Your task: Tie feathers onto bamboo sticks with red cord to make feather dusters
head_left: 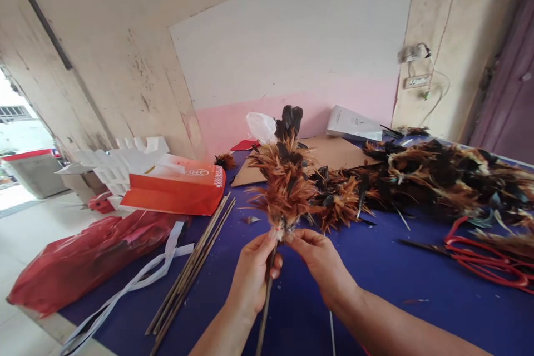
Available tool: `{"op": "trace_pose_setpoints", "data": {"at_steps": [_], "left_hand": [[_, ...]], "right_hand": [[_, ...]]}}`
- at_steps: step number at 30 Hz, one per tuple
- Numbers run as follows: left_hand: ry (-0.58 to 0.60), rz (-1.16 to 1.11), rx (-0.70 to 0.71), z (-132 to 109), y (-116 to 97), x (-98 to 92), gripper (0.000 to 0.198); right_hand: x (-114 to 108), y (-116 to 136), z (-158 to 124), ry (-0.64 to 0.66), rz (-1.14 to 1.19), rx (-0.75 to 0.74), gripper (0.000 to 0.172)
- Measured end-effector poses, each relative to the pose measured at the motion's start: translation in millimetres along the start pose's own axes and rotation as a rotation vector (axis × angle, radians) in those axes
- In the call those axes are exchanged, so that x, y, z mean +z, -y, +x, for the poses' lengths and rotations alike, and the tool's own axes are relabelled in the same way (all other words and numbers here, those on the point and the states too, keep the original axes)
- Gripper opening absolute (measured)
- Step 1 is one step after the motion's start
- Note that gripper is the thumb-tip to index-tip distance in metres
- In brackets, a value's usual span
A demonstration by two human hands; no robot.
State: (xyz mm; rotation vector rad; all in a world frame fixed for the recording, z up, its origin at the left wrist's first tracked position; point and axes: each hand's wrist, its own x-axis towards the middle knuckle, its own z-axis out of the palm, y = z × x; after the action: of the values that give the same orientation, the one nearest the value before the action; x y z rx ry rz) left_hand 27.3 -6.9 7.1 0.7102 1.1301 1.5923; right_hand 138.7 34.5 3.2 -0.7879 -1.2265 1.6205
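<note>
A feather duster (287, 183) with brown and black feathers stands upright in front of me, bound onto a thin wooden stick (265, 311). My left hand (252, 275) is closed round the stick just under the feathers, its thumb pressed on the pale binding. From the other side my right hand (325, 261) pinches the lowest feathers at the binding; its fingertips partly hide what they grip. Below the right wrist runs a thin white strand (332, 328), whose upper end I cannot trace. Behind the duster lies a bunch of loose brown feathers (342, 200).
Red-handled scissors (479, 256) and a large feather pile (450, 172) lie at right. Several thin sticks (192, 267), white strips (137, 283), a red plastic bag (95, 256) and an orange paper bag (179, 186) are at left. Cardboard (334, 153) and a grey box (354, 123) sit behind.
</note>
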Motion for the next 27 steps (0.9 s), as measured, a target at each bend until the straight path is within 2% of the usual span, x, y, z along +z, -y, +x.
{"op": "trace_pose_setpoints", "data": {"at_steps": [7, 11, 15, 19, 22, 27], "left_hand": [[0.033, 0.036, 0.022, -0.5, 6.2, 0.4, 0.029], [0.032, 0.064, 0.045, -0.3, 6.1, 1.2, 0.032], [0.02, 0.099, 0.071, -1.4, 6.1, 1.8, 0.034], [0.028, 0.138, 0.084, -1.9, 7.3, 1.6, 0.034], [0.023, 0.157, 0.068, -2.4, 6.8, 2.5, 0.036], [0.028, 0.118, 0.043, -4.2, 4.1, 4.3, 0.038]], "right_hand": [[-1.8, -4.1, 7.0, -0.053, -0.256, -0.149, 0.024], [-3.5, 0.5, 5.7, 0.006, -0.41, -0.17, 0.021], [-8.2, 11.0, 3.9, 0.117, -0.639, -0.291, 0.025], [-9.2, 18.0, 0.1, 0.106, -0.823, -0.395, 0.028], [-7.3, 18.6, -1.9, 0.083, -0.878, -0.396, 0.029], [-6.7, 16.2, -0.1, -0.021, -0.794, -0.311, 0.01]]}}
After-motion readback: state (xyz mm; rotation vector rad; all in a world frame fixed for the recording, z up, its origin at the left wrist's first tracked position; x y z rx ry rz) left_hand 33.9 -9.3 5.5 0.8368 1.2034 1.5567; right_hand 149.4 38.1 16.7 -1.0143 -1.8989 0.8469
